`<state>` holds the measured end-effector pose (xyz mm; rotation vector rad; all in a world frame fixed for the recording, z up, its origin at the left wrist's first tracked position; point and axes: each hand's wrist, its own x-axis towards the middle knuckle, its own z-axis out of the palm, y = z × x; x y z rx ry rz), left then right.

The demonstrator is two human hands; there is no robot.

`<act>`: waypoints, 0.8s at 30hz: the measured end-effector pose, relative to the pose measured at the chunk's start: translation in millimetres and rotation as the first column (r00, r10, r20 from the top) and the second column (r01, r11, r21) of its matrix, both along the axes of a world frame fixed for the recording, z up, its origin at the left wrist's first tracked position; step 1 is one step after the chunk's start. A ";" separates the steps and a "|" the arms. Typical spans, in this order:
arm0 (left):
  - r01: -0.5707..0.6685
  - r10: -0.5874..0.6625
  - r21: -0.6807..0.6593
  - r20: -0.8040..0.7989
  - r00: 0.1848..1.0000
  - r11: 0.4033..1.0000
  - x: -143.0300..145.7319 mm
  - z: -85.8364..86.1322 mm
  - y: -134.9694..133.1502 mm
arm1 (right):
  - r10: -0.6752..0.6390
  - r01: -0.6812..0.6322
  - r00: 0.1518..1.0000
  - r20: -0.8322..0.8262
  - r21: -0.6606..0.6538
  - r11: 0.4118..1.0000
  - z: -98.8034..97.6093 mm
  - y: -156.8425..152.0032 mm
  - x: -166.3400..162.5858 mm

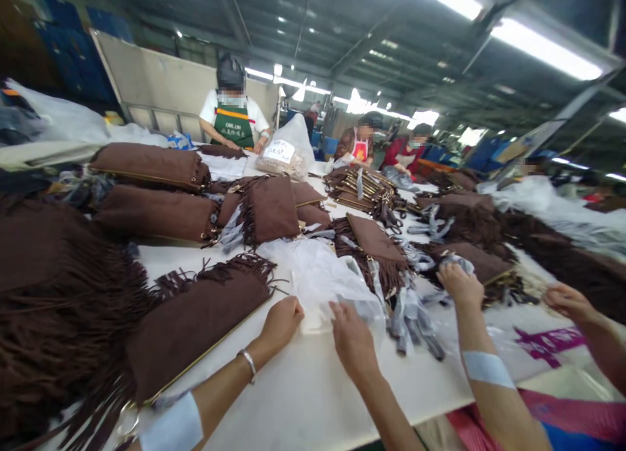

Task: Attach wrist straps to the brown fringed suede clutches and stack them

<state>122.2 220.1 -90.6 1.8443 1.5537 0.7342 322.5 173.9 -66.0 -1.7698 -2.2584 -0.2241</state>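
Observation:
A thin, crumpled, see-through white sheet or bag [317,275] lies on the table in front of me; I cannot tell which it is. My left hand [283,320], with a silver bangle on its wrist, is closed in a pinch at its near left edge. On the near right side, my right hand [353,343] has its fingers curled onto the same sheet. A dark brown fringed bag [200,327] with a gold zip edge lies left of my left hand. Another brown fringed bag [376,239] lies just beyond the sheet.
Stacked brown bags [151,210] and a large fringed pile [59,307] fill the left. Grey-wrapped straps [415,320] lie to the right. A co-worker's hands [460,285] work close at my right. Another person [235,115] stands across the white table [313,392].

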 end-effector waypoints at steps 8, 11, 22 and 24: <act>-0.030 0.029 -0.009 -0.083 0.996 1.000 0.9 -12.1 -0.3 | 0.275 -0.283 0.908 -0.317 0.019 0.959 20.4 -35.2 -44.7; 0.066 -0.060 0.074 -0.081 0.995 0.995 -0.7 -3.9 -7.3 | 0.207 -0.244 0.845 -0.493 -0.012 0.970 10.8 -14.4 -43.2; 0.304 -0.280 0.211 -0.136 0.950 0.929 -3.0 19.8 -21.9 | 0.240 -0.328 0.869 -0.432 -0.140 0.934 23.1 4.2 -27.1; 0.254 -0.238 0.185 -0.102 0.966 0.950 -3.5 20.0 -22.3 | 0.201 -0.290 0.881 -0.428 -0.152 0.945 21.2 9.1 -23.4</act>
